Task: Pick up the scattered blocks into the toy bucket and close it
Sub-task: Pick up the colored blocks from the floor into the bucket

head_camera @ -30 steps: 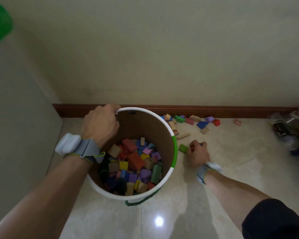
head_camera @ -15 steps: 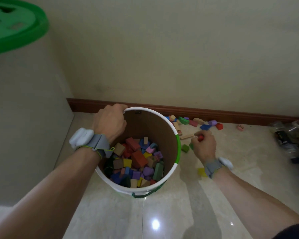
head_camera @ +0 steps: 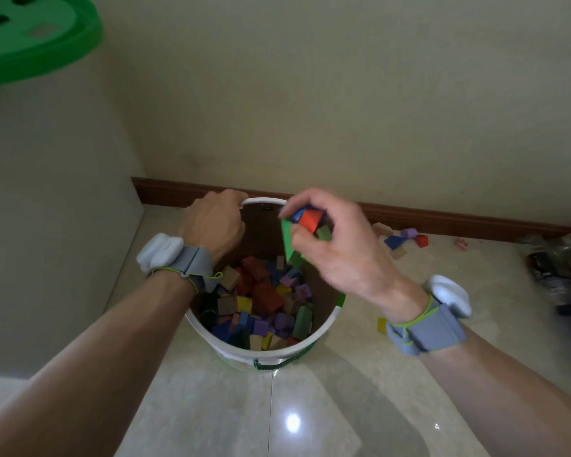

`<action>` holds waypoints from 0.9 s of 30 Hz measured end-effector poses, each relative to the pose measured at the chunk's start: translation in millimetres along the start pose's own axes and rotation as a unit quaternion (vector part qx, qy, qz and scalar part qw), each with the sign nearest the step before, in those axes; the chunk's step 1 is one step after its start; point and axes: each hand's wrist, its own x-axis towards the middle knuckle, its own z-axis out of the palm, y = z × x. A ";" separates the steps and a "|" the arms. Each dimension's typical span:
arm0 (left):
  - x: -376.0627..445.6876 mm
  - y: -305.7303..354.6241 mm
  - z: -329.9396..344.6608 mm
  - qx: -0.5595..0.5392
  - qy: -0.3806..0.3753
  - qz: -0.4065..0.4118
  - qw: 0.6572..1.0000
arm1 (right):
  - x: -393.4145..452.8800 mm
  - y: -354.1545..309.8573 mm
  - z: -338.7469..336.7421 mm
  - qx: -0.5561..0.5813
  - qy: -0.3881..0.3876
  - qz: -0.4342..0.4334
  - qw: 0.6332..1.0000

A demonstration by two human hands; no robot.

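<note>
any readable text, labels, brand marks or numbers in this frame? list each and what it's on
None readable.
Toy bucket: no print on the visible rim or wall.
Green lid: cut-out holes only, no lettering.
Wrist bands: no visible marks.
Clutter at the right edge: something dark that might be a label, too blurred to read.

Head view (close) looking down.

One toy bucket (head_camera: 323, 328) stands at centre frame, with one green lid (head_camera: 30, 34) at upper left. Two hands show, left (head_camera: 213, 222) and right (head_camera: 337, 245), each wrist wearing one grey band. About seven loose blocks (head_camera: 406, 237) lie on the floor at right; those inside the bucket are too many to count.
</note>
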 end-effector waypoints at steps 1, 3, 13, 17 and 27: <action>0.3 -0.3 -0.2 0.000 0.000 -0.002 1.000 | -2.1 -0.9 4.1 -0.032 -0.044 -0.006 0.998; 0.5 -0.2 -0.1 -0.001 0.002 -0.003 1.000 | -6.1 3.4 9.4 -0.084 -0.134 0.009 0.987; 0.6 -0.3 3.0 0.008 0.014 0.009 1.000 | -3.9 13.0 14.8 -0.179 -0.260 0.090 0.945; 1.9 -1.4 4.2 0.012 0.012 0.006 1.000 | -1.7 15.6 26.6 -0.284 -0.254 0.092 0.920; 1.4 -0.6 3.4 0.016 0.008 0.006 1.000 | 14.4 23.9 35.9 -0.331 -0.196 0.075 0.920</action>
